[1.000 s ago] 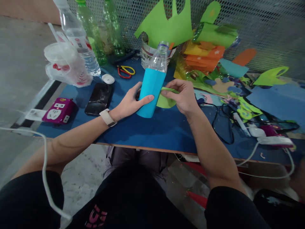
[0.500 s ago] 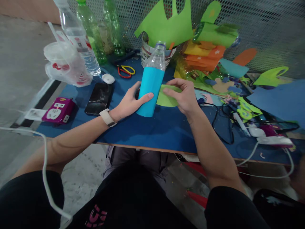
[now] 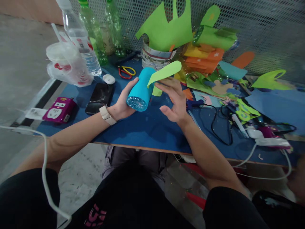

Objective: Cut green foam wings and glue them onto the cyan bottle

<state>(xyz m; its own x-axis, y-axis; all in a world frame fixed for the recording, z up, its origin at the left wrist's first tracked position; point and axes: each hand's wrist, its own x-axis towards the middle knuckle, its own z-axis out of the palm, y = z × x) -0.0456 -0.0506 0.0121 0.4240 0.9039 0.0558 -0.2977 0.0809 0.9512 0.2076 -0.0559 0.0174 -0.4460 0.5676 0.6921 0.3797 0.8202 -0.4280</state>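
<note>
My left hand [image 3: 125, 101] is wrapped round a plastic bottle [image 3: 143, 87] covered in bright blue paper. The bottle is tipped so that its clear ridged base faces me, and its neck is hidden from view. A light green paper strip with a rounded end [image 3: 166, 73] sticks out from the bottle's right side. Just below this strip, my right hand [image 3: 175, 98] is open, its fingers stretched toward the bottle and the thumb apart. Its fingertips are close to the strip; whether they touch it I cannot tell. Another bit of green paper [image 3: 157, 91] shows beneath.
On the left of the blue table [image 3: 143, 133] lie a black phone [image 3: 99, 98], a purple power adapter [image 3: 59, 110] and scissors [image 3: 126, 72]; bottles [image 3: 83, 41] stand behind. Paper scraps, a glue gun [image 3: 194, 103] and cables crowd the right. A newspaper-covered basket [image 3: 157, 57] holds green paper.
The bottle has tipped, turning its base toward me and its neck away. The green paper has risen to jut from its side. My right hand's fingers have opened out of their pinch.
</note>
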